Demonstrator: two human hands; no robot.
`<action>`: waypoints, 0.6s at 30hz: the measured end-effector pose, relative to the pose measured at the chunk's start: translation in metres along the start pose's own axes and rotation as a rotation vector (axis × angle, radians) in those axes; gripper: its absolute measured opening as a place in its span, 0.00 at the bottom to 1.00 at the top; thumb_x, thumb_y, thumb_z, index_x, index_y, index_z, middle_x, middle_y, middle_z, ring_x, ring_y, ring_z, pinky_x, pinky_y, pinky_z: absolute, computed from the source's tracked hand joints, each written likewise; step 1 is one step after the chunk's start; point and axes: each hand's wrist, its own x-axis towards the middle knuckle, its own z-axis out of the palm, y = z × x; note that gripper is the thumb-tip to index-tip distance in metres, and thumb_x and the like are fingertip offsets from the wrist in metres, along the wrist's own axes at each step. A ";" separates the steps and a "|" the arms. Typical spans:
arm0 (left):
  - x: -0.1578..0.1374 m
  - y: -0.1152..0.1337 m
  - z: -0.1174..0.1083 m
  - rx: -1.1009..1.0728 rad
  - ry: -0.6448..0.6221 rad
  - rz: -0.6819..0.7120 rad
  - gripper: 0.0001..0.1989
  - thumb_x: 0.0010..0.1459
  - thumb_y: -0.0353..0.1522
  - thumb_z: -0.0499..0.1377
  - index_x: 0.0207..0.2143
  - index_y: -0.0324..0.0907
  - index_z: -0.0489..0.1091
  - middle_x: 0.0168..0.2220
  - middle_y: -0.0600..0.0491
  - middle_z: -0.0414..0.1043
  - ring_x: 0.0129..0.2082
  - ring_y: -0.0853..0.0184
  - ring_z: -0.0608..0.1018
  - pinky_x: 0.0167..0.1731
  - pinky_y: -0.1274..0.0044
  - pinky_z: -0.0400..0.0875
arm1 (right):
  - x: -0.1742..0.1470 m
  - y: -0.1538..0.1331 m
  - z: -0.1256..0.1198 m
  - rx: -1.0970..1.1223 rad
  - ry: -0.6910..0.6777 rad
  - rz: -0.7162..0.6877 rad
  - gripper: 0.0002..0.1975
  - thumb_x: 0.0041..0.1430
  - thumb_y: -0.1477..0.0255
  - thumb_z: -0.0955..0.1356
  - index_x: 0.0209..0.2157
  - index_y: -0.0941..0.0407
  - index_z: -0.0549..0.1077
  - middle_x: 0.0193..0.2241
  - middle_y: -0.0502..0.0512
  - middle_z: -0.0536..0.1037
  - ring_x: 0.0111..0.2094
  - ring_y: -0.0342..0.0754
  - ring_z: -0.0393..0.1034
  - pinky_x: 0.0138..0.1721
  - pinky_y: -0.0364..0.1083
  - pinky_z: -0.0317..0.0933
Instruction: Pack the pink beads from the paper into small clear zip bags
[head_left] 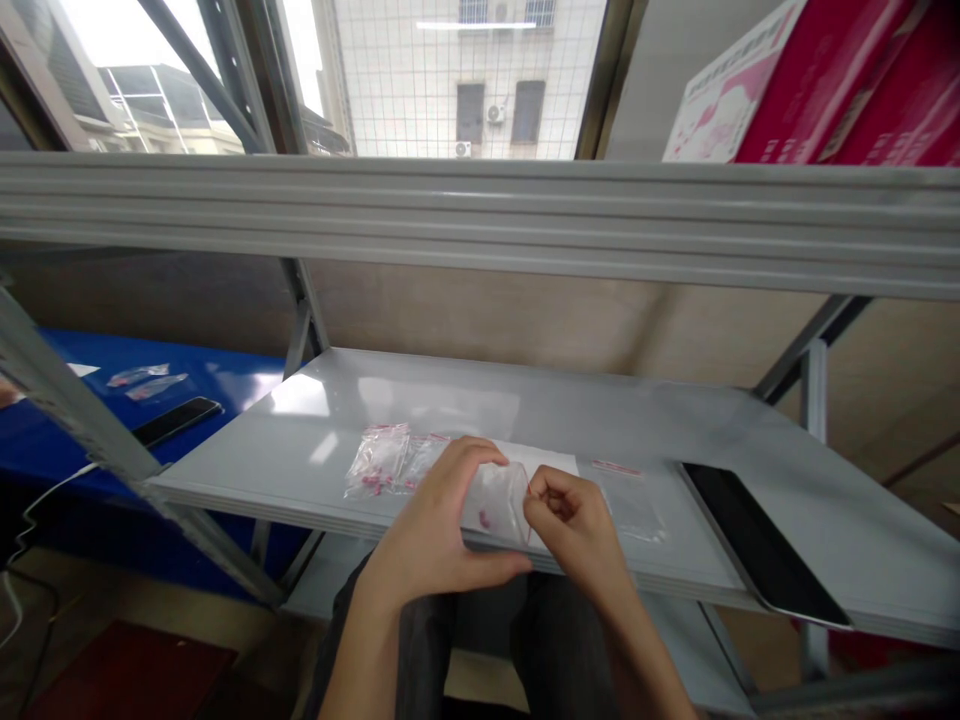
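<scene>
A small clear zip bag (501, 505) with a red strip along its mouth and a few pinkish-red bits inside is between my hands, near the shelf's front edge. My left hand (442, 520) curves around its left side, with the fingers at the top and the thumb stretched along the bottom. Close to the red strip, my right hand (570, 515) pinches the bag's right edge with thumb and curled fingers. Left of my hands lie filled zip bags (379, 460) with red pieces. A flat, seemingly unfilled zip bag (628, 500) rests to the right, and white paper (536, 457) shows behind.
A black tablet (761, 540) lies at the right on the grey shelf (600, 400), its end reaching the front edge. An upper shelf beam (480, 215) crosses overhead, with pink boxes (825, 80) above. At left, a blue table (247, 375) carries a phone (176, 420) and small bags (154, 385).
</scene>
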 end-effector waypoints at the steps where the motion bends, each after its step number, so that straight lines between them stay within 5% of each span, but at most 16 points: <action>1: 0.000 -0.001 0.001 -0.032 -0.036 0.021 0.40 0.41 0.36 0.71 0.57 0.46 0.61 0.56 0.44 0.66 0.55 0.52 0.69 0.53 0.63 0.64 | 0.000 0.000 -0.001 0.016 -0.012 0.005 0.07 0.43 0.71 0.64 0.17 0.54 0.61 0.15 0.46 0.59 0.19 0.40 0.53 0.20 0.41 0.46; 3: 0.000 -0.003 0.005 -0.053 -0.055 0.032 0.44 0.41 0.35 0.72 0.61 0.49 0.58 0.61 0.44 0.62 0.59 0.50 0.66 0.58 0.59 0.59 | -0.001 -0.001 -0.002 0.039 -0.015 0.008 0.07 0.43 0.71 0.64 0.17 0.54 0.60 0.15 0.46 0.59 0.19 0.40 0.53 0.20 0.41 0.47; 8: 0.004 -0.001 0.010 -0.044 0.028 0.044 0.29 0.44 0.30 0.68 0.50 0.47 0.66 0.49 0.49 0.72 0.51 0.55 0.72 0.53 0.63 0.64 | 0.000 -0.002 -0.005 0.079 -0.002 0.018 0.08 0.45 0.72 0.65 0.17 0.55 0.62 0.15 0.46 0.61 0.18 0.40 0.55 0.20 0.41 0.49; 14: 0.002 -0.011 0.000 -0.213 0.170 0.043 0.20 0.47 0.29 0.66 0.44 0.44 0.70 0.41 0.50 0.75 0.43 0.59 0.76 0.47 0.69 0.68 | 0.004 0.008 -0.004 0.234 -0.084 0.056 0.19 0.61 0.60 0.62 0.22 0.56 0.70 0.16 0.50 0.69 0.15 0.41 0.59 0.18 0.42 0.54; 18: 0.001 -0.032 -0.003 -0.558 0.313 0.008 0.20 0.51 0.39 0.66 0.45 0.41 0.71 0.39 0.47 0.76 0.41 0.58 0.78 0.44 0.69 0.71 | 0.004 0.022 0.007 -0.095 -0.087 -0.127 0.12 0.62 0.68 0.64 0.31 0.57 0.77 0.26 0.55 0.77 0.27 0.48 0.70 0.29 0.46 0.63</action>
